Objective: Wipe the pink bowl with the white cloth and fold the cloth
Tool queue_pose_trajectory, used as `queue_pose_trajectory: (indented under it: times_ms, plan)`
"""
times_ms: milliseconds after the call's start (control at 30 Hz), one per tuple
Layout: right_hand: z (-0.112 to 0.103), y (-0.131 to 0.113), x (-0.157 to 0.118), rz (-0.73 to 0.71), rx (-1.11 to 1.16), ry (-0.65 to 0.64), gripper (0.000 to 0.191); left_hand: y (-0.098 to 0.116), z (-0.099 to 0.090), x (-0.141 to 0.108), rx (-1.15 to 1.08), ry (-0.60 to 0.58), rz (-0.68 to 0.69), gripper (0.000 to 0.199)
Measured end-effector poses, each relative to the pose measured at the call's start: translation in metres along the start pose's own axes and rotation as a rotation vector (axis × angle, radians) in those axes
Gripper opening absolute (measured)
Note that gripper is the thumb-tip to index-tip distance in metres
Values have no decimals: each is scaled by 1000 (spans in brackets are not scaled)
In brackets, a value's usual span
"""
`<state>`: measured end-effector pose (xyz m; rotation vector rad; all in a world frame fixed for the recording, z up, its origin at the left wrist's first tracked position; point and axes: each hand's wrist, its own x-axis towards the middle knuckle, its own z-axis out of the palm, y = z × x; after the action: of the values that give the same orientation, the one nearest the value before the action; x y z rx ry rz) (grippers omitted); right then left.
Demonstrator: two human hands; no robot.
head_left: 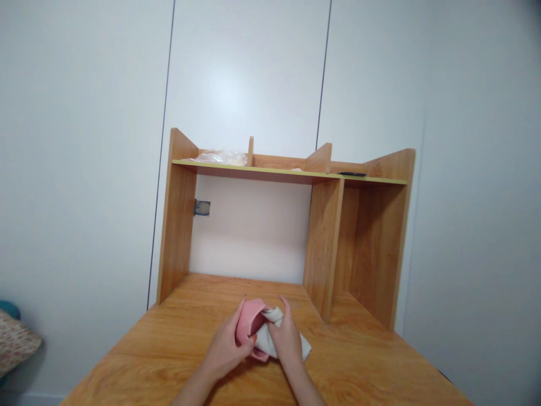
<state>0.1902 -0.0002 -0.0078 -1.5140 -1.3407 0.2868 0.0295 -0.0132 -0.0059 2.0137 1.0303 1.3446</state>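
Note:
Low over the wooden desk, my left hand (230,342) grips a pink hollow container (252,311) with an angular rim, its thumb over the near edge. The container is tipped so its opening faces right; its exact kind I cannot make out. A whitish cloth (265,341) is bunched in my right hand (286,332). Part of the cloth lies against the container's opening, and one corner hangs out to the right past the wrist. The fingers of my right hand are partly hidden by the cloth and the container.
Around the hands spreads the wooden desk top (169,338). Behind it rises a wooden shelf unit (323,242) with upright dividers. On its upper shelf lie a clear plastic bag (224,158) and a dark flat object (353,174). A patterned cushion (17,344) is at far left.

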Motion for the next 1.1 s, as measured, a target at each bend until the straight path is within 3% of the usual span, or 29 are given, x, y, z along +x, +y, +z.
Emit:
queue_pose_trajectory:
  times_ms: [267,567,933,1100]
  plan:
    - [1,-2,-3,-45,-124,-26,56,-7,-3,2,46,-4,64,67]
    - [3,2,-1,-73,26,-32,58,-6,-4,1,60,-14,97,68]
    - [7,9,-1,-106,129,-40,54,-6,0,3,12,41,31,57]
    - [9,11,-1,-64,147,3,55,-12,1,5,-87,65,-7,67]
